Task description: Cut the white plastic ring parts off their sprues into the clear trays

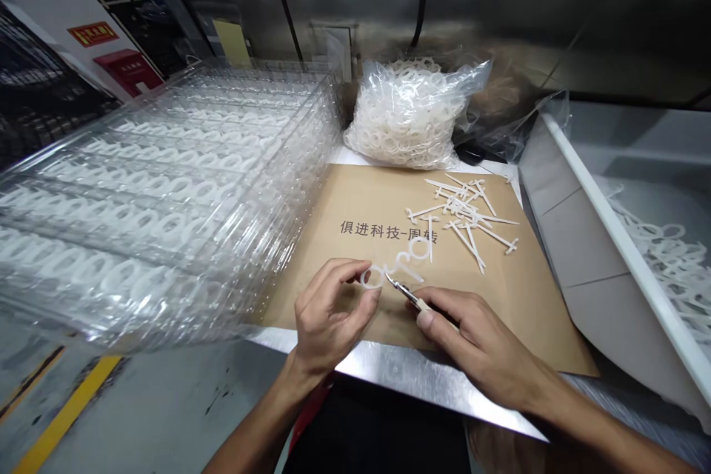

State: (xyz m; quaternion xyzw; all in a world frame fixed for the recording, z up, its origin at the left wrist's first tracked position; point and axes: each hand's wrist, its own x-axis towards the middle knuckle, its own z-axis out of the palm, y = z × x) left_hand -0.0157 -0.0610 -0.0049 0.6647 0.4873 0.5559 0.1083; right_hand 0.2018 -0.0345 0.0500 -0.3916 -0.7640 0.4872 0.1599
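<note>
My left hand [336,311] pinches one ring of a white plastic molded piece [421,249], which has two rings joined by a thin runner. My right hand [464,329] is wrapped round a pair of small cutting pliers [404,290]. The tips of the pliers meet the runner close to the ring between my left fingers. Beneath both hands lies a brown cardboard sheet [311,252] with printed characters. A pile of white plastic runner offcuts [464,209] rests on it, beyond my right hand.
Stacked clear plastic trays [233,237] with rows of white rings stand at the left. A clear bag of white rings [408,115] sits behind the cardboard. At the right is a large white bin [583,237] holding loose white rings [666,252].
</note>
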